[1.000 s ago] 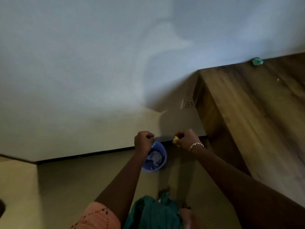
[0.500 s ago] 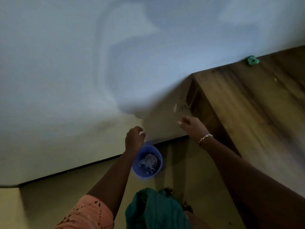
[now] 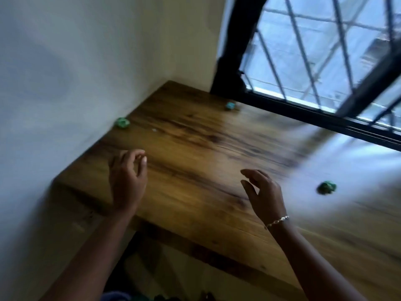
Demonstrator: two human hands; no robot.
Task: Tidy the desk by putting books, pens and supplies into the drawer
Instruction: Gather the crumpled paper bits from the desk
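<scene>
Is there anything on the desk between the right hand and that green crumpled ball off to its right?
Nothing visible. The right hand hovers open over the desk, and only bare wood and window glare lie between it and the green ball.

Left hand [image 3: 128, 181]: centre-left of the frame, palm down, fingers loosely curled, holding nothing.
Right hand [image 3: 263, 192]: centre-right, fingers spread and slightly bent, holding nothing.
Right wrist: thin bracelet [image 3: 276, 221].
Forearms: bare, rising from the lower edge.

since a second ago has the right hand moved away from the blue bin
Yes. The right hand is now up over the wooden desk, open and empty; the bin is out of view.
</scene>
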